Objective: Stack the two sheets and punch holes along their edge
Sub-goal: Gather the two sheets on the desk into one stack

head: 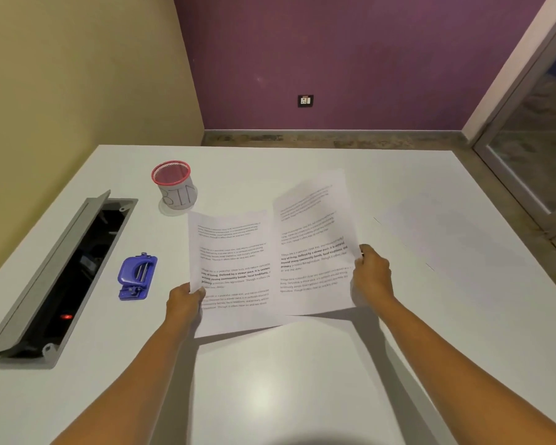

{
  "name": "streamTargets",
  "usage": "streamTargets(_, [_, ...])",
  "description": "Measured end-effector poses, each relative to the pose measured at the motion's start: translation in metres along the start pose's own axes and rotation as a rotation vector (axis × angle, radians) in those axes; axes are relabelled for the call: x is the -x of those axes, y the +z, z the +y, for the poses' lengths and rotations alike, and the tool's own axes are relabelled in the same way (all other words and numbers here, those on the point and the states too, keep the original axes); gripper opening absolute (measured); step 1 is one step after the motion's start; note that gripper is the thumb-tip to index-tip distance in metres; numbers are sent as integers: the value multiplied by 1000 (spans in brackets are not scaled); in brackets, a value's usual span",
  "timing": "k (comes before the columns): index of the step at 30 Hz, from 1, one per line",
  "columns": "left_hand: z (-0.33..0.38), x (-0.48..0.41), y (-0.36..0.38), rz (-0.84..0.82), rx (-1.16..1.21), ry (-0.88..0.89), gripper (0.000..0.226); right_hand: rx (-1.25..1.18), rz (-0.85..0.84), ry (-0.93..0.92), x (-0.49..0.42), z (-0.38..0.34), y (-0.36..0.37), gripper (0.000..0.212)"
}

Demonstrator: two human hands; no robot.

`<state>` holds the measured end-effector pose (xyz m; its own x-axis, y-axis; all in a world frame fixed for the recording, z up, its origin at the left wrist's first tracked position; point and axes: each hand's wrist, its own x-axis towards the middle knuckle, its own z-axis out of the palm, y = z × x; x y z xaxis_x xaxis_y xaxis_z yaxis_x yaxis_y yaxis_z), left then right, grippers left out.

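Note:
Two printed white sheets are held side by side above the white table [270, 396]. My left hand [185, 301] pinches the left edge of the left sheet [235, 268]. My right hand [371, 271] grips the right edge of the right sheet [313, 239], which is raised and tilted. The inner edges of the two sheets overlap slightly near the middle. A blue hole punch [137, 277] lies on the table to the left of my left hand, apart from the paper.
A small cup [174, 184] with a red mesh rim and the letters "BIN" stands behind the sheets at the left. An open grey cable hatch [55, 277] is set into the table's left side. Walls lie beyond the far edge.

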<state>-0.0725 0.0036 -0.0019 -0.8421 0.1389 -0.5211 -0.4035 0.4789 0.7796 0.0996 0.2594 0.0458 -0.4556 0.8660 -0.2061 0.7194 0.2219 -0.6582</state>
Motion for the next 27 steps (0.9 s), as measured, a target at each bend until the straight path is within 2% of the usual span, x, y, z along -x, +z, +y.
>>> streamTargets(6, [7, 19, 18, -138, 131, -59, 30, -169, 17, -146, 4, -16, -24, 24])
streamTargets(10, [9, 27, 29, -223, 112, -80, 31, -276, -71, -55, 11, -11, -20, 31])
streamTargets(16, [7, 36, 41, -218, 173, -158, 43, -214, -149, 69, 17, 21, 10, 31])
streamTargets(20, [3, 44, 46, -226, 157, -54, 37, -200, -161, 128, 17, 31, 27, 34])
streamTargets(24, [0, 45, 49, -237, 71, 14, 57, -190, -174, 125, 15, 33, 34, 36])
streamTargets(27, [2, 45, 51, -237, 41, 50, 59, -177, -182, 83, 13, 34, 28, 35])
